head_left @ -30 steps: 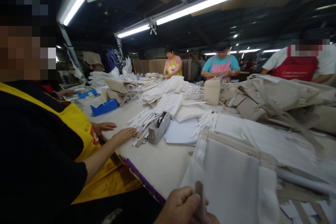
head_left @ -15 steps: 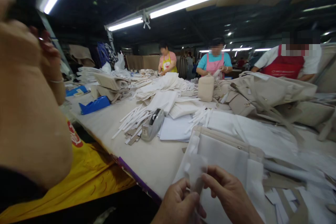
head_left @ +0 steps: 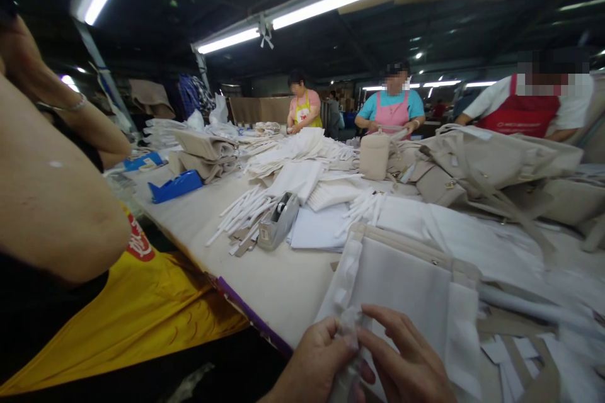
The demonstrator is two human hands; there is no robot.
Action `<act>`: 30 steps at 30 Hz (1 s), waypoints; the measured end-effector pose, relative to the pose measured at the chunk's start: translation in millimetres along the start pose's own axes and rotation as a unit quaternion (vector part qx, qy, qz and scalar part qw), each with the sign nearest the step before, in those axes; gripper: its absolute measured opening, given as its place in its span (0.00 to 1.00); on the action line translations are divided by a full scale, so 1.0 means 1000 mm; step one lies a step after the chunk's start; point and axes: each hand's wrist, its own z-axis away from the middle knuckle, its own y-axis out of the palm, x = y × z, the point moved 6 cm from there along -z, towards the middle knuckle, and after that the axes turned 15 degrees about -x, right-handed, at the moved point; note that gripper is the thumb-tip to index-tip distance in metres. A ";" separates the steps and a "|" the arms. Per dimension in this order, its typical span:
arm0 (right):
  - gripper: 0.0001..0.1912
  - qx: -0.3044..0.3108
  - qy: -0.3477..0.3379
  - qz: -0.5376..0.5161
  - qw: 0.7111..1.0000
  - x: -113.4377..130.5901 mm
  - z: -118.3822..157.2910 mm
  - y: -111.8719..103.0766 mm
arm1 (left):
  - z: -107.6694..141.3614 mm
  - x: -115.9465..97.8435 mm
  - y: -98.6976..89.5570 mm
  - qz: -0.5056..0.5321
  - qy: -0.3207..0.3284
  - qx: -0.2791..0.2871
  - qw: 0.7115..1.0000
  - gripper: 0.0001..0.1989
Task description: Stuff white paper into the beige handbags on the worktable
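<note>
A beige bag (head_left: 466, 269) lies at the table's near edge, a white sheet (head_left: 401, 283) spread over its front. Along its left side runs a crumpled, translucent white wrapping strip (head_left: 348, 271). My left hand (head_left: 312, 356) pinches the strip low down, thumb on top. From the other side, my right hand (head_left: 409, 352) closes on the same strip with its fingertips, the index finger stretched over it. Whatever lies inside the wrapping is hidden.
A grey tape dispenser (head_left: 278, 223) stands by white rolled tubes (head_left: 241, 208) and paper sheets (head_left: 321, 227). Farther off is a blue dispenser (head_left: 174, 187). Beige bags (head_left: 501, 157) are heaped right. A co-worker's arm (head_left: 61, 182) is close at left; several others work across the table.
My right fingers have shifted along the strip, and the raised piece of wrapping now lies lower against the bag's side. The co-worker's arm at left has moved.
</note>
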 end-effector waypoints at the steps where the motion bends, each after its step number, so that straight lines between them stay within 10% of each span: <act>1: 0.14 -0.004 -0.014 0.016 1.000 0.002 -0.001 -0.001 | 0.001 0.000 0.000 0.002 -0.005 0.005 1.000 0.17; 23: 0.14 0.023 -0.171 0.107 0.979 0.013 0.002 -0.002 | 0.008 -0.015 0.011 -0.053 0.064 -0.009 0.997 0.18; 30: 0.17 -0.028 -0.065 0.037 0.997 0.003 0.009 0.001 | 0.028 -0.020 0.006 -0.130 0.053 0.043 0.989 0.15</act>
